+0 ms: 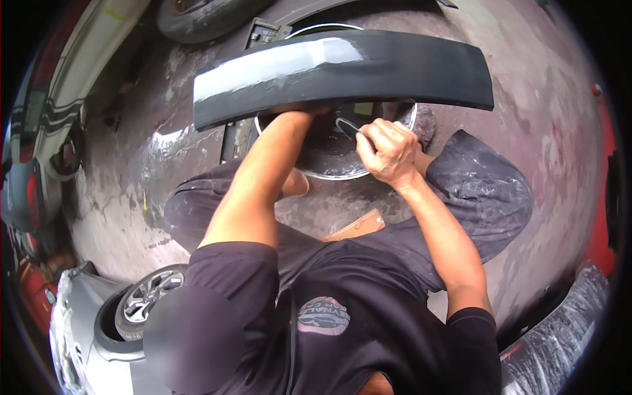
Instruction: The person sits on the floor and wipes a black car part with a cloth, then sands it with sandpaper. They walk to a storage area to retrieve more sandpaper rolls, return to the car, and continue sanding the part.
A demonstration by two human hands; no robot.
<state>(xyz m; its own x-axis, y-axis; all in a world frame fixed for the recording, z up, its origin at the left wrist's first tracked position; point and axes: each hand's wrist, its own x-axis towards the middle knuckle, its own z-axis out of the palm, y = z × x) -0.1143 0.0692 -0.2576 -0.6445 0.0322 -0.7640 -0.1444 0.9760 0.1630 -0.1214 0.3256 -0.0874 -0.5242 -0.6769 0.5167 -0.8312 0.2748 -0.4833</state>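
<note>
A long, glossy dark car body panel (pixel 408 72), gently curved, lies crosswise in front of me. It is over a round basin (pixel 332 176) with a white rim and a dark inside, most of which the panel covers. My left hand (pixel 309 110) reaches beneath the panel's near edge; its fingers are hidden. Over the basin's right side, my right hand (pixel 392 150) is closed around a small dark flat piece (pixel 347 127) with a pale curved edge. That piece is below the panel's near edge, apart from it. What exactly it is, I cannot make out.
I sit with knees spread around the basin. A brown sheet (pixel 355 226) lies between my legs. Behind the panel are a tyre (pixel 207 20) and a dark bracket (pixel 266 33). A silver car with a wheel (pixel 155 296) is at lower left, a plastic-wrapped object (pixel 559 336) at lower right.
</note>
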